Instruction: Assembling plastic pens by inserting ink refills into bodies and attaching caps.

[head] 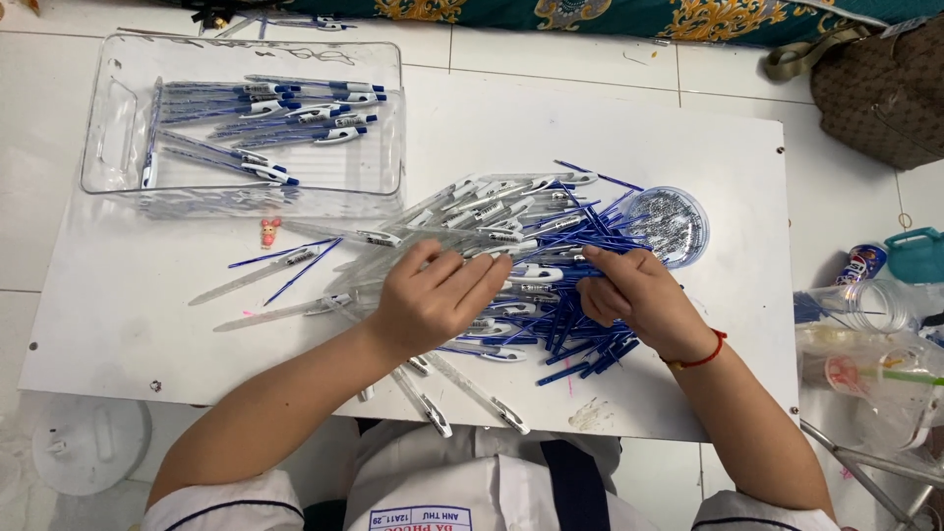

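Note:
A heap of clear pen barrels with white clips and loose blue ink refills (531,236) covers the middle of a white board (147,324). My left hand (433,295) lies palm down on the heap's left part, fingers stretched over the barrels. My right hand (634,290) rests on the blue refills, fingers curled around some of them; a red string bracelet sits on its wrist. A small round clear cup of tiny springs (669,224) stands just beyond my right hand. A clear plastic tray (108,147) at the far left holds several assembled blue and white pens (275,118).
A small pink figure (269,232) lies near the tray. Loose barrels (462,388) reach the board's near edge. A brown bag (880,88) sits at the far right, plastic cups and a teal container (914,256) to the right, a white lid (88,442) on the floor.

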